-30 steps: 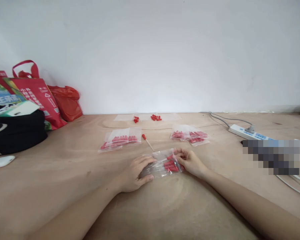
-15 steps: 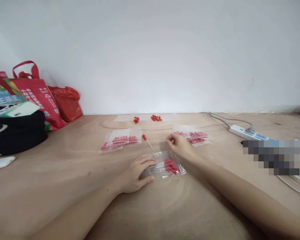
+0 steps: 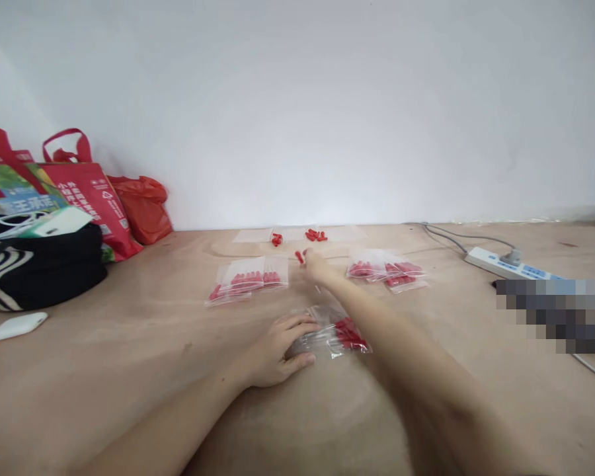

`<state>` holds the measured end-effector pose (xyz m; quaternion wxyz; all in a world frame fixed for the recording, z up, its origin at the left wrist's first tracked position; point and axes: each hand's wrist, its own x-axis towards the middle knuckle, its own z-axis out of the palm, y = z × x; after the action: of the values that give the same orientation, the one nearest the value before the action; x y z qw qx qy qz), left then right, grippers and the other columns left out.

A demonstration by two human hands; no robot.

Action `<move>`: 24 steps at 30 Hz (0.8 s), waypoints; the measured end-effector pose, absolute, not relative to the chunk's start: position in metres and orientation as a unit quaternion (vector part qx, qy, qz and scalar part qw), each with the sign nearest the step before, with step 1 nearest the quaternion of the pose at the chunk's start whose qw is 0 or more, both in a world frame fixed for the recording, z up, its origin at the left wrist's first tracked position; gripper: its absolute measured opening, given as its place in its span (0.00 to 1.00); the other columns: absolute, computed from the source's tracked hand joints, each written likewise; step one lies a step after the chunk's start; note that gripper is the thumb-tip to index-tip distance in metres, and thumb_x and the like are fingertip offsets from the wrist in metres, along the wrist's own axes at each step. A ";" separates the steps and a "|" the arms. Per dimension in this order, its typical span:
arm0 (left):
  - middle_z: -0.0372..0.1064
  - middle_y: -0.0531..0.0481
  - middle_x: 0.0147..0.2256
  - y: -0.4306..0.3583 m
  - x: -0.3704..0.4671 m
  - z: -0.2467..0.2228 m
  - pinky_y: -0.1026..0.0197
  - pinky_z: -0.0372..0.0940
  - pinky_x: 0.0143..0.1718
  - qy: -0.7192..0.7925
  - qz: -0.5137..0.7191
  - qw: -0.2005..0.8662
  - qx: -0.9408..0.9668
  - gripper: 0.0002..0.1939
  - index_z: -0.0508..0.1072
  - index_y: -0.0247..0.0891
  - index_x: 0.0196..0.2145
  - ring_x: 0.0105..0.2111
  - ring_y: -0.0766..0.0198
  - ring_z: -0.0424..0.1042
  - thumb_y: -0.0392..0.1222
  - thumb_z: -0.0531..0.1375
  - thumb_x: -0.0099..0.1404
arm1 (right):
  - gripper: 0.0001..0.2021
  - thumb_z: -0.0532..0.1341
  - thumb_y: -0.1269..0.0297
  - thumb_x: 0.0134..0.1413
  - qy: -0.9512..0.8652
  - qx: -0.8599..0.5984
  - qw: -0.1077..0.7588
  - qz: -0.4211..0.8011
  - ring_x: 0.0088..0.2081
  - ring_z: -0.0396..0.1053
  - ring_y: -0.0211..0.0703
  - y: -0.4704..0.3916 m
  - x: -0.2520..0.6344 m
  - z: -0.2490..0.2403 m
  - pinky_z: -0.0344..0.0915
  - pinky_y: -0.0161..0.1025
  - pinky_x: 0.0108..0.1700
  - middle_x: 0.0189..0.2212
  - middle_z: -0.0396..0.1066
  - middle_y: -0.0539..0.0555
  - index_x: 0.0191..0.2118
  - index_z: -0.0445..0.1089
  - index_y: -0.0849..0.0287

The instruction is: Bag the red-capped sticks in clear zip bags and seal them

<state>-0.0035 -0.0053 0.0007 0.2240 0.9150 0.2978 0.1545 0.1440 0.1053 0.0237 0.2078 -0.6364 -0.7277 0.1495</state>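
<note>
Head view: the left hand [image 3: 280,347] lies with thumb and fingers spread apart over one end of a clear, glossy bag [image 3: 327,342], pressing the film down rather than gripping it. Slim, pale shafts run lengthwise inside, their rounded red bulbs [image 3: 348,332] clustered at the end away from that hand. The right hand [image 3: 315,266], softened by motion blur, reaches above and beyond this bag, its fingers closed in a pinch on a red-headed stick [image 3: 299,257]; the red head shows past the fingertips, tilted. The table [image 3: 153,337] is smooth, tan wood with swirling grain. Beyond the left hand lies a pile of flat, thin, cloudy packets [image 3: 248,279] filled with red bulbs, and a similar overlapping stack [image 3: 396,271] lies to the right. Small glossy red pieces [image 3: 316,235] rest near the wall on flat translucent sheets [image 3: 252,235]. At far left, a soft black pouch [image 3: 59,271] with pale curved stripes sits before a creased red plastic bag [image 3: 143,208]; at right is a slim white power strip [image 3: 500,266].
</note>
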 end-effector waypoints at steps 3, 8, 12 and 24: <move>0.57 0.47 0.52 -0.006 -0.003 0.002 0.49 0.50 0.55 0.302 0.155 0.221 0.914 0.20 0.61 0.43 0.50 0.53 0.56 0.55 0.44 0.54 0.60 | 0.22 0.47 0.71 0.52 -0.704 -0.604 0.350 0.132 0.36 0.66 0.39 0.098 0.183 0.029 0.61 0.36 0.39 0.37 0.66 0.59 0.53 0.45 0.67; 0.56 0.48 0.52 -0.004 -0.003 0.001 0.51 0.52 0.54 0.308 0.149 0.223 0.913 0.20 0.60 0.44 0.51 0.53 0.57 0.55 0.43 0.54 0.60 | 0.24 0.52 0.60 0.49 -0.576 -0.551 0.567 0.207 0.22 0.62 0.33 0.054 0.254 0.001 0.62 0.34 0.24 0.29 0.62 0.48 0.52 0.44 0.57; 0.56 0.49 0.53 -0.004 -0.004 -0.001 0.51 0.52 0.54 0.313 0.139 0.215 0.914 0.20 0.59 0.44 0.51 0.53 0.57 0.55 0.44 0.54 0.60 | 0.24 0.55 0.55 0.45 -0.480 -0.550 0.624 0.277 0.16 0.58 0.33 0.024 0.275 -0.026 0.59 0.33 0.17 0.20 0.57 0.41 0.47 0.45 0.55; 0.54 0.49 0.54 -0.004 -0.004 -0.003 0.50 0.51 0.55 0.327 0.126 0.202 0.915 0.22 0.56 0.44 0.53 0.54 0.56 0.53 0.46 0.53 0.61 | 0.20 0.58 0.51 0.42 -0.398 -0.459 0.643 0.466 0.22 0.66 0.35 0.001 0.235 -0.030 0.64 0.35 0.24 0.22 0.63 0.42 0.37 0.49 0.53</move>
<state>-0.0045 -0.0040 -0.0026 0.2018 0.9146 0.3268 0.1261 0.2351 0.0010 -0.0299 0.6430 -0.4593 -0.3985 0.4657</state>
